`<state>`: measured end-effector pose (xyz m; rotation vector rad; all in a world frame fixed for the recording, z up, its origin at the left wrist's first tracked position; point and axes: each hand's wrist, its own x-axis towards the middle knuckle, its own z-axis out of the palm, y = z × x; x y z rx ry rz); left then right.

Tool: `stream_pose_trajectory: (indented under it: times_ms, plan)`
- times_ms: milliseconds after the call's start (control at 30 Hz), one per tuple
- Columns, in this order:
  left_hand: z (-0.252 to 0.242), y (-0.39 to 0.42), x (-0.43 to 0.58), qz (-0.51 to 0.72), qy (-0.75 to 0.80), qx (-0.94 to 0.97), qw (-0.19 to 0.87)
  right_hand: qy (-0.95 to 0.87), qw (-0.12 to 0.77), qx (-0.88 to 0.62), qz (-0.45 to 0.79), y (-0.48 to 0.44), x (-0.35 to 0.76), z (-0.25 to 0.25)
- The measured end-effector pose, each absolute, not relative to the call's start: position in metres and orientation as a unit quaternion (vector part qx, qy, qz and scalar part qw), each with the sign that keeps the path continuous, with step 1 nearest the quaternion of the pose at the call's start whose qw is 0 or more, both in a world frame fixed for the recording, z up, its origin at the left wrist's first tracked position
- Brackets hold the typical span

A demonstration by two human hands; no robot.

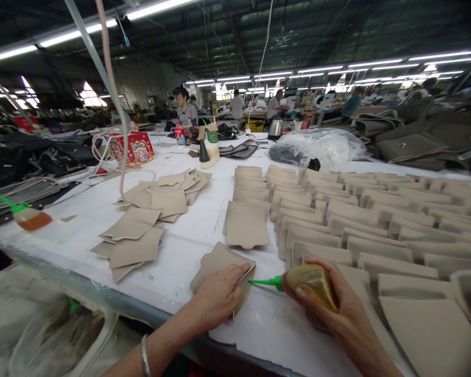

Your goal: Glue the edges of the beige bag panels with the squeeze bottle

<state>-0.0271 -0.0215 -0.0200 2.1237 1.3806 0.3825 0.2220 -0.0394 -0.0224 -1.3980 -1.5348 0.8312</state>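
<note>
My right hand (329, 293) is wrapped around a squeeze bottle (308, 283) of yellowish liquid. Its thin green nozzle points left, and the tip meets the edge of a beige leather-like piece (222, 257). On that piece my left hand (220, 293) presses down, fingers close together, gripping it near its raised right edge. The underside of the piece is partly hidden by my fingers. Loose beige pieces (135, 246) lie in an untidy pile to the left. Rows of overlapping, bent beige pieces (247, 225) cover the right side of the table.
On the white table (172, 283) lie another green-tipped bottle (33, 217), a red patterned box (135, 147), a white container (209, 155) and a clear plastic bag (325, 146). A pink hose (118, 99) hangs down at left. People sit and stand farther back.
</note>
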Motion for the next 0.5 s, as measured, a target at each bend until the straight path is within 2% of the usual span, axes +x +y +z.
stream_pose_trajectory:
  times_ms: [200,367,500]
  plan:
    - [-0.020,-0.022,-0.027,0.151,0.514,0.793,0.292,-0.636,0.454,-0.563,0.268,-0.033,0.223,-0.023]
    - [-0.016,-0.024,-0.026,0.164,0.529,0.774,0.306,-0.589,0.421,-0.535,0.436,-0.056,0.214,-0.017]
    - [-0.014,-0.029,-0.037,0.197,0.578,0.739,0.285,-0.465,0.478,-0.512,0.542,-0.069,0.214,-0.007]
